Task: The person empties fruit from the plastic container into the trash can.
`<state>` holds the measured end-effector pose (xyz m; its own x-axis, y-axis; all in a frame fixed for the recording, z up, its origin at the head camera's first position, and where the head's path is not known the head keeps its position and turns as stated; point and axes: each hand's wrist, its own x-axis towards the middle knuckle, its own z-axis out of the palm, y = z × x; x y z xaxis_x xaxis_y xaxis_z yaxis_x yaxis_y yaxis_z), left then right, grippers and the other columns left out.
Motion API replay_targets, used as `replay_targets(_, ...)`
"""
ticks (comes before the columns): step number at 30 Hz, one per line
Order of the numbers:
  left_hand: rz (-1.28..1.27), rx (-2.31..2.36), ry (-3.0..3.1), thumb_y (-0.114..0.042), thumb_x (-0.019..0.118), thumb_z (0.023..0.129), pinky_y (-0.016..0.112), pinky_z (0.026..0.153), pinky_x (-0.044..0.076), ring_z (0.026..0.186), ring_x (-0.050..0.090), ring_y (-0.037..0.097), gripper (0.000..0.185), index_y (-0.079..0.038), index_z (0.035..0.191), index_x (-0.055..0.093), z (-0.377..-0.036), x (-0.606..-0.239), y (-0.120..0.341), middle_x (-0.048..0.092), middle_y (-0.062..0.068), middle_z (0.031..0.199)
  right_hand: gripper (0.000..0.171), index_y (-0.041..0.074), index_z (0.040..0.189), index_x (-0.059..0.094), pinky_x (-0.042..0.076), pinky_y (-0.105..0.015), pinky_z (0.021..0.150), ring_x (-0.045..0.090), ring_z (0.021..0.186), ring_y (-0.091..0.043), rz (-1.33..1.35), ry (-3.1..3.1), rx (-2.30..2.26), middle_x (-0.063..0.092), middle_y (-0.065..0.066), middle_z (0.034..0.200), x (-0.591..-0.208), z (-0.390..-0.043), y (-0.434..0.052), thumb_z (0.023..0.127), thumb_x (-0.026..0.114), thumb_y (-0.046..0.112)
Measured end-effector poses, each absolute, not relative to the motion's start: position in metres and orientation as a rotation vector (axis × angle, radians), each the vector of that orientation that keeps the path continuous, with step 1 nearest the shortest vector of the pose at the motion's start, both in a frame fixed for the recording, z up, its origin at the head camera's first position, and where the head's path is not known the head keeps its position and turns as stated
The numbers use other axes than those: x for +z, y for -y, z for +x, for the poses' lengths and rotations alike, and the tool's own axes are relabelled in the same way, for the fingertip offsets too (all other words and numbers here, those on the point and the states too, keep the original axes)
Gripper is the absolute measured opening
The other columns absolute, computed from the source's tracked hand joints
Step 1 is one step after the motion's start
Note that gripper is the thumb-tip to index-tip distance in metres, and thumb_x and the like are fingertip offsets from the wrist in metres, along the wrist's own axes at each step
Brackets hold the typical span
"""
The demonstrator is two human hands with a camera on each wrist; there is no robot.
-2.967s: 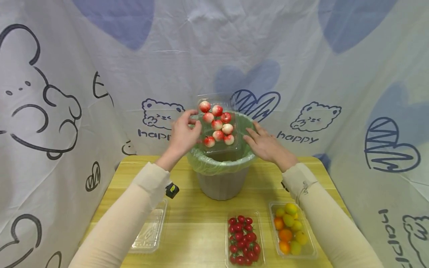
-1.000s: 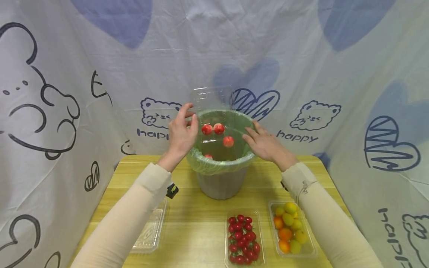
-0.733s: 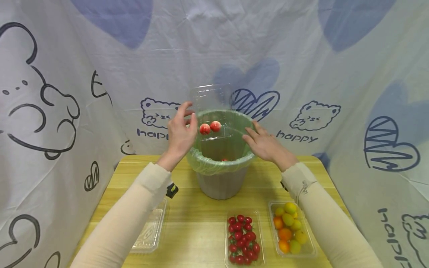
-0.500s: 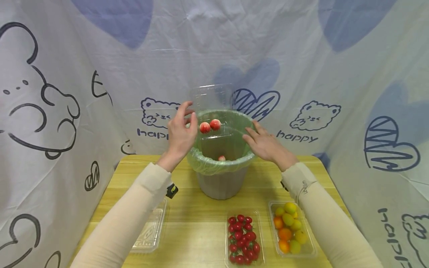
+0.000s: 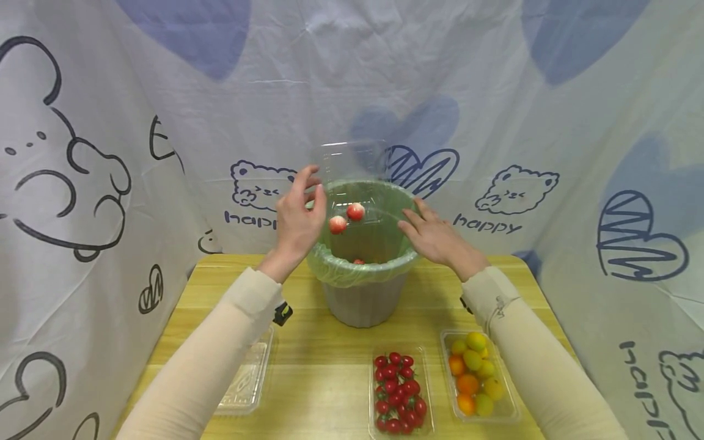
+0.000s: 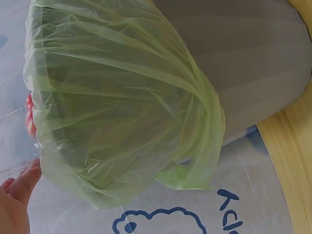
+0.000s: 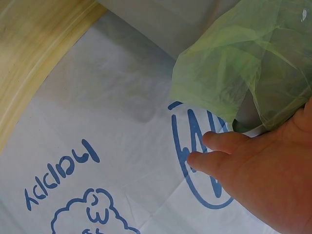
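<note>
Head view: clear box (image 5: 353, 172) (two fruits (image 5: 355, 212)) above bin (image 5: 360, 305).

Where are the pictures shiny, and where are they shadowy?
Head view: white glints on the raised box and a pale shine on the table; left wrist view: tiny bright glints on the bag; right wrist view: a soft grey shadow on the cloth beside the bin.

White cloth walls (image 5: 484, 79), blue hearts (image 5: 407, 125), cartoon bears (image 5: 518, 192), "happy" lettering (image 5: 488, 226); pale wooden table (image 5: 319, 373), rounded far corners.
</note>
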<state>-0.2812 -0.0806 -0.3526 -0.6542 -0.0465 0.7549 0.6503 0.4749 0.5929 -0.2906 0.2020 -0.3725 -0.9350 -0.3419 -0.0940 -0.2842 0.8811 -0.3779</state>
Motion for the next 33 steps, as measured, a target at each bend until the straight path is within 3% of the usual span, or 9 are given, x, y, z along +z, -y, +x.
replay_targets(16, -0.495, -1.237, 1.991, -0.001, 0.057, 0.103, 0.042, 0.086, 0.067, 0.105, 0.076, 0.043, 0.034, 0.004, 0.137, 0.059, -0.28, -0.353, 0.085, 0.073, 0.03, 0.118, 0.072, 0.012, 0.17, 0.017, 0.006, -0.073, 0.129, 0.001, 0.163, -0.047, -0.473, -2.886, -0.548, -0.013, -0.013, 0.178, -0.372, -0.291, -0.202, 0.113, 0.016, 0.056)
replay_targets(21, -0.431, -1.278, 2.071, -0.003, 0.058, 0.103, 0.043, 0.074, 0.068, 0.098, 0.079, 0.04, 0.035, 0.002, 0.138, 0.06, -0.277, -0.347, 0.088, 0.073, 0.029, 0.12, 0.073, 0.012, 0.17, 0.017, 0.006, -0.072, 0.129, 0.001, 0.163, -0.047, -0.472, -2.89, -0.55, -0.013, -0.012, 0.178, -0.372, -0.29, -0.202, 0.112, 0.015, 0.056)
replay_targets(26, -0.429, -1.357, 2.142, -0.006, 0.056, 0.105, 0.031, 0.057, 0.063, 0.082, 0.079, 0.04, 0.037, 0.003, 0.141, 0.057, -0.272, -0.34, 0.091, 0.074, 0.029, 0.119, 0.072, 0.01, 0.169, 0.018, 0.008, -0.074, 0.128, 0.004, 0.162, -0.048, -0.488, -2.901, -0.55, -0.01, -0.016, 0.178, -0.373, -0.291, -0.202, 0.113, 0.016, 0.054)
replay_targets(29, -0.436, -1.402, 2.174, -0.007, 0.055, 0.105, 0.022, 0.053, 0.061, 0.075, 0.077, 0.04, 0.038, 0.002, 0.142, 0.056, -0.27, -0.337, 0.094, 0.075, 0.027, 0.116, 0.071, 0.009, 0.169, 0.019, 0.009, -0.075, 0.128, 0.005, 0.162, -0.049, -0.497, -2.901, -0.55, -0.009, -0.017, 0.178, -0.374, -0.292, -0.202, 0.113, 0.016, 0.053)
replay_targets(33, -0.433, -1.447, 2.206, -0.007, 0.055, 0.105, 0.023, 0.052, 0.061, 0.074, 0.076, 0.042, 0.038, 0.0, 0.143, 0.056, -0.267, -0.333, 0.099, 0.076, 0.025, 0.111, 0.071, 0.01, 0.169, 0.019, 0.009, -0.074, 0.128, 0.005, 0.162, -0.049, -0.496, -2.896, -0.545, -0.009, -0.017, 0.178, -0.374, -0.292, -0.202, 0.113, 0.016, 0.053)
